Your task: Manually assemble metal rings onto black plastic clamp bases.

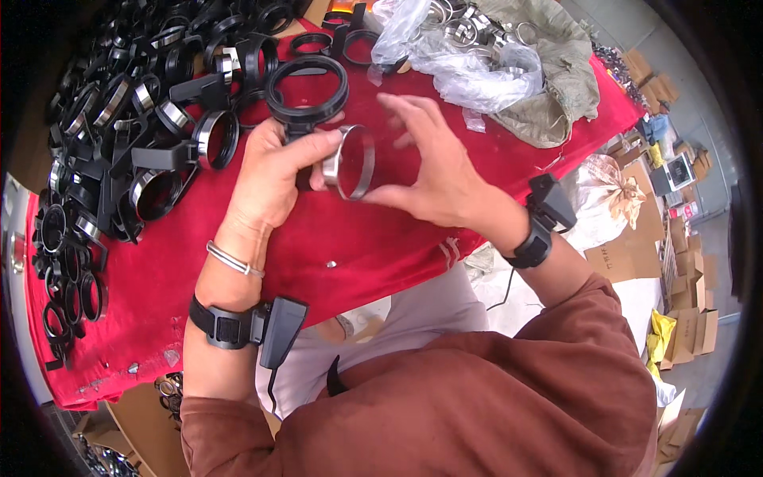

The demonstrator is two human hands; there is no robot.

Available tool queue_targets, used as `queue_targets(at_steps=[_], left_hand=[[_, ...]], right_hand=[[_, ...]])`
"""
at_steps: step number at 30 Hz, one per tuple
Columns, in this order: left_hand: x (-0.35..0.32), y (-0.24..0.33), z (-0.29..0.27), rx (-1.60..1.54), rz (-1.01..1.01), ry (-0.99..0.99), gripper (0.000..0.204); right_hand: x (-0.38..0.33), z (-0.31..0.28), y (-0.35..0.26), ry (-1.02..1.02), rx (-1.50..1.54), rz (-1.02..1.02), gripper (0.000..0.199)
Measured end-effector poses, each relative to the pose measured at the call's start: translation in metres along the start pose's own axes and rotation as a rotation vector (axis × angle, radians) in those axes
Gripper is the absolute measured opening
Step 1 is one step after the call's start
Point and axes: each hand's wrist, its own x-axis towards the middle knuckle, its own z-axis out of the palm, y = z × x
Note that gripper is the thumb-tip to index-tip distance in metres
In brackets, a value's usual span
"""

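Observation:
My left hand (274,171) is closed around the short neck of a black plastic ring (307,111). A thin silver metal ring (360,187) stands on edge at its thumb and fingertips, just right of the black ring. Some of the black part is hidden behind my fingers. My right hand (437,167) is open, its fingers spread and somewhat blurred. Its thumb points at the lower rim of the metal ring; whether they touch I cannot tell. The hands are above a red cloth (310,230) over the table.
A big heap of black ring parts (111,151), many with silver bands, covers the left of the table. Silver rings (465,32) lie in clear plastic (445,75) on a grey-green sack (556,87) at the far right. Cardboard boxes (687,334) stand on the floor beyond.

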Motion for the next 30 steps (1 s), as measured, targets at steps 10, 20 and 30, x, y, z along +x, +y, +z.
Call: queue_targets(at_steps=[10,20,30], left_hand=[[0.002,-0.011,-0.014,-0.091,0.016,-0.096,0.024],[0.004,-0.007,-0.017,-0.180,0.033,-0.147,0.032],[0.002,-0.005,-0.010,-0.116,-0.069,0.015,0.035]], right_hand=[[0.003,0.000,-0.017,-0.066,-0.187,-0.406,0.085],[0.007,0.007,-0.014,0.051,-0.382,-0.563,0.075],[0.009,-0.025,-0.009,0.092,-0.185,-0.284,0.068]])
